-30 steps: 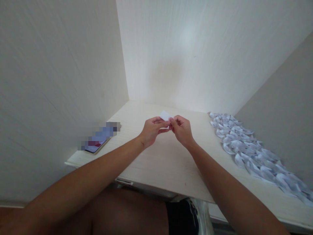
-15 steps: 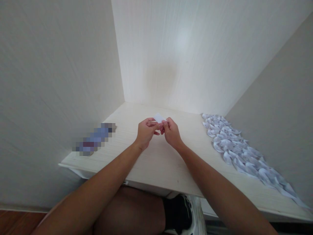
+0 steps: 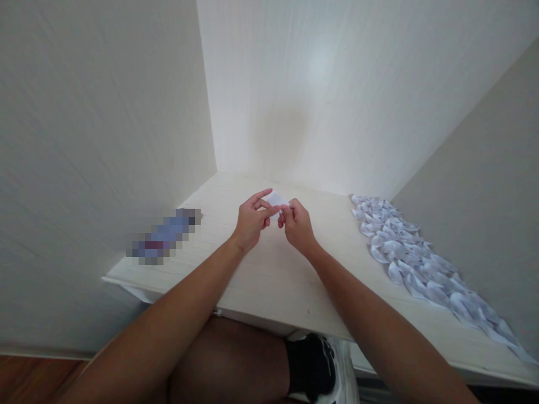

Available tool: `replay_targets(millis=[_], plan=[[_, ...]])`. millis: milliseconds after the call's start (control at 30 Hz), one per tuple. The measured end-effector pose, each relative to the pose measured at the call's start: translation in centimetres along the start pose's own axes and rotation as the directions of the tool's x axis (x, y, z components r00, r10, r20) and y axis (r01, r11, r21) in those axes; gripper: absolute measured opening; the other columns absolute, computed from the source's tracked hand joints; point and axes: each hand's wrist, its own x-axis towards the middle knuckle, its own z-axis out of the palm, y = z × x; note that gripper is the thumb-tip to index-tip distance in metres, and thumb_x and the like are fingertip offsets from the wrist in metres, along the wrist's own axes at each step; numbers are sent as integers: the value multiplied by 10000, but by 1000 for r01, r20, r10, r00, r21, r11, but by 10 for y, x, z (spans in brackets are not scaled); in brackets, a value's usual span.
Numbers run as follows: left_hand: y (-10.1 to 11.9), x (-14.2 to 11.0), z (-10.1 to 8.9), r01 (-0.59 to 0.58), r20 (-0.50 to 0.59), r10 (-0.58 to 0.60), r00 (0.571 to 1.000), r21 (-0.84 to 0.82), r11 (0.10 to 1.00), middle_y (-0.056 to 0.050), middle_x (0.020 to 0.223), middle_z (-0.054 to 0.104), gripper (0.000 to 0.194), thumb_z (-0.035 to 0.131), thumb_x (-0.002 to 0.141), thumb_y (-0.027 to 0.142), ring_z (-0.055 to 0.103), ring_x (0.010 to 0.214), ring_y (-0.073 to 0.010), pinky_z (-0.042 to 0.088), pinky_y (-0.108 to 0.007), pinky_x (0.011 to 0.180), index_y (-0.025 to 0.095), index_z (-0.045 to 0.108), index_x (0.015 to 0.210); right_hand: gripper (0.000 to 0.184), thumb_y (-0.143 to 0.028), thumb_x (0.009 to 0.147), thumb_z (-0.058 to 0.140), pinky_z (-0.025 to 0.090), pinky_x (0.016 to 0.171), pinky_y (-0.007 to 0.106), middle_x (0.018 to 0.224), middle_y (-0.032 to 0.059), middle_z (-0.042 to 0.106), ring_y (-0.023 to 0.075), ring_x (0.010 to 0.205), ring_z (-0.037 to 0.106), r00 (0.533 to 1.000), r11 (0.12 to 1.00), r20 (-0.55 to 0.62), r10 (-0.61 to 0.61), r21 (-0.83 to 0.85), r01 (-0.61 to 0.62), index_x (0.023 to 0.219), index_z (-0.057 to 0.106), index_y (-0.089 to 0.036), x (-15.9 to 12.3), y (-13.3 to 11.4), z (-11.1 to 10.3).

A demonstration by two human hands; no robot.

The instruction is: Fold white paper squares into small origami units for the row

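A small white piece of paper (image 3: 276,198) is held between my two hands, above the middle of the tabletop. My left hand (image 3: 250,221) steadies its near left side with the thumb, while the index finger stretches out along the far edge. At its right corner, my right hand (image 3: 300,227) pinches the paper between thumb and bent fingers. The fingertips of both hands almost meet in front of the paper and hide its lower part. Whether it is folded, I cannot tell.
Along the right side of the white tabletop (image 3: 269,280) lies a long heap of folded white paper pieces (image 3: 404,247). A pixelated bluish object (image 3: 164,235) rests at the left. Pale panels enclose the table on three sides. My leg and shoe (image 3: 311,367) are below the front edge.
My left index finger has lifted and straightened along the far side of the paper. More of the paper now shows between the hands. The right hand keeps its pinch.
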Motion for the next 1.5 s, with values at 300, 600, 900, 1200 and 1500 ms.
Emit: replay_targets(millis=[300, 600, 900, 1200, 1500], plan=[[45, 36, -55, -78, -306, 4, 952, -231, 970, 71, 707, 615, 384, 770, 733, 23, 301, 386, 15, 177, -150, 363, 197, 705, 1069, 489, -679, 959, 542, 381, 541, 276, 538, -66, 493, 131, 513, 488, 995, 980, -58, 80, 187, -68, 740, 384, -272, 16, 16, -15], [6, 5, -9, 134, 52, -147, 988, 206, 969, -61, 776, 689, 367, 910, 643, 420, 582, 544, -90, 315, -185, 392, 122, 710, 723, 535, -749, 887, 611, 387, 536, 282, 548, -43, 566, 128, 507, 509, 992, 962, 81, 100, 246, -117, 738, 475, -254, 7, 10, -6], [3, 3, -11, 98, 56, -109, 992, 170, 981, -34, 643, 632, 336, 827, 694, 411, 533, 543, -96, 325, -191, 413, 160, 610, 641, 450, -640, 838, 744, 399, 563, 290, 616, -11, 637, 119, 543, 498, 972, 935, 208, 110, 310, -172, 744, 647, -210, 4, -4, -10], [1, 6, -10, 54, 30, -62, 998, 226, 973, -13, 598, 588, 461, 887, 627, 511, 514, 495, -91, 291, -200, 380, 170, 578, 600, 430, -601, 829, 755, 444, 604, 300, 652, 24, 690, 137, 580, 549, 967, 954, 216, 133, 236, -184, 707, 647, -203, 9, 5, -13], [-4, 6, -7, 71, -24, -68, 997, 233, 970, -7, 597, 586, 386, 843, 770, 391, 535, 481, -88, 291, -199, 395, 169, 572, 609, 381, -535, 836, 750, 442, 602, 295, 644, 24, 696, 136, 573, 554, 967, 946, 199, 161, 248, -209, 678, 625, -212, 9, 6, -11]])
